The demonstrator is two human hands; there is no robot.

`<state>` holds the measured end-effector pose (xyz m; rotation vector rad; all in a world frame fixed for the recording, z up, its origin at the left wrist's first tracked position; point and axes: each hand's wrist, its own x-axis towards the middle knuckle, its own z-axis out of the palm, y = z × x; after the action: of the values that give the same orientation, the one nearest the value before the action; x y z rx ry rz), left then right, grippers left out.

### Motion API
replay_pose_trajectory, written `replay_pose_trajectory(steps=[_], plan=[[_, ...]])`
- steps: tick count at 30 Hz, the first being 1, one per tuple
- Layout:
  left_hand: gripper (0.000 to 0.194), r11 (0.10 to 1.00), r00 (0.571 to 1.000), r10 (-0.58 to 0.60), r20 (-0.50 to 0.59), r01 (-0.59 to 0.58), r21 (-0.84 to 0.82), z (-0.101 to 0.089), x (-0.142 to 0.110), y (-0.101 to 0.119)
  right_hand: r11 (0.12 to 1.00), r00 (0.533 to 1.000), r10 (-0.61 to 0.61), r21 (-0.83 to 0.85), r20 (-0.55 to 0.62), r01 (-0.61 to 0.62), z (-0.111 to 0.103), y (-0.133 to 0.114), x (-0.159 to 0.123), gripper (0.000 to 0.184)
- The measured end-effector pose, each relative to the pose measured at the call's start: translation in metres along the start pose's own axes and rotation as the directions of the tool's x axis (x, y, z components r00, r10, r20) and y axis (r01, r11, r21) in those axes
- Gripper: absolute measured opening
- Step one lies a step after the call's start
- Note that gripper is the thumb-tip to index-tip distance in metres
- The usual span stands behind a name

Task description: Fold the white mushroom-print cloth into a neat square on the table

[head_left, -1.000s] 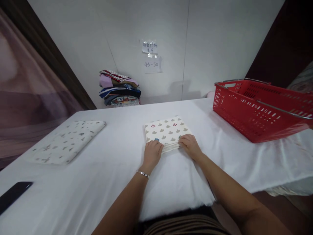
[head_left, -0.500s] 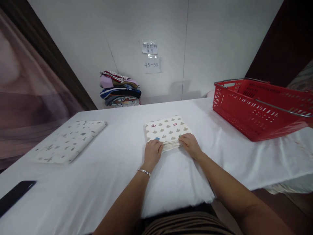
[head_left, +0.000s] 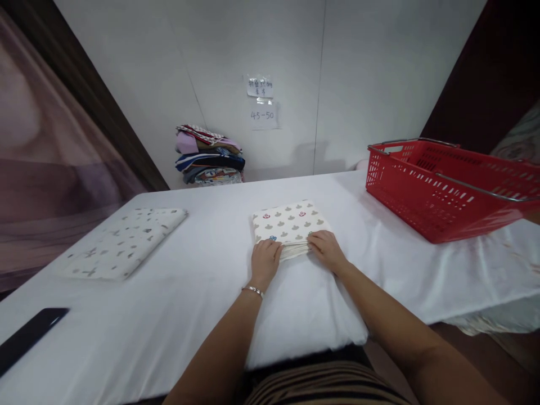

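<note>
A folded cream cloth with a print of small brownish shapes and a few red, blue and green ones lies flat before me on the white-covered table. At its near left corner, my left hand is closed, the fingers pinching the layered edge. My right hand grips the near right corner the same way, thumb below and fingers on top. Between the two hands several stacked layers show along the near edge. The fingertips partly cover both corners.
Another folded white printed cloth lies on the left of the table. A black phone-like slab rests at the front left. To the right stands a red plastic basket with metal handles. A pile of folded fabrics sits by the wall.
Both hands stay on the near corners of the cloth with hardly any movement. The whole view has shifted slightly.
</note>
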<state>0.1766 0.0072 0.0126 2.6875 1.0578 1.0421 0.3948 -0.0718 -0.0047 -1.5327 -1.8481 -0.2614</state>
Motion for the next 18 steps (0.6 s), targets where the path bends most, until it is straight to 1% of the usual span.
replay_pose_trajectory(steps=[2,4,7,9,13,18], plan=[[0.025,1.0,1.0,-0.007,-0.006,0.007,-0.005,-0.0003,0.0001,0.0006,1.0,1.0,0.005,-0.016,-0.007,-0.005,0.0017,-0.0006,0.0004,0.02],[0.025,1.0,1.0,-0.001,-0.007,0.001,-0.006,-0.0004,0.0,0.0008,1.0,0.999,0.009,-0.028,-0.04,-0.01,0.0033,-0.0016,0.0011,0.02],[0.024,1.0,1.0,0.019,-0.004,-0.019,0.005,-0.0003,-0.0004,0.0003,0.999,0.995,0.007,-0.046,-0.098,-0.012,0.0042,-0.0031,0.0024,0.02],[0.023,0.999,0.999,0.041,0.0,-0.041,0.023,-0.0001,-0.0008,0.0002,0.997,0.993,-0.002,-0.071,-0.115,-0.006,0.004,-0.0032,0.0031,0.021],[0.021,0.993,0.997,0.08,0.018,-0.081,0.086,-0.0004,-0.0015,0.0021,0.992,0.997,-0.018,-0.122,-0.08,0.008,0.0039,-0.0013,0.0027,0.018],[0.021,0.981,0.995,0.075,0.063,-0.085,0.177,-0.0023,-0.0027,0.0053,0.993,1.0,-0.004,-0.115,-0.026,0.001,0.0032,-0.0003,0.0008,0.018]])
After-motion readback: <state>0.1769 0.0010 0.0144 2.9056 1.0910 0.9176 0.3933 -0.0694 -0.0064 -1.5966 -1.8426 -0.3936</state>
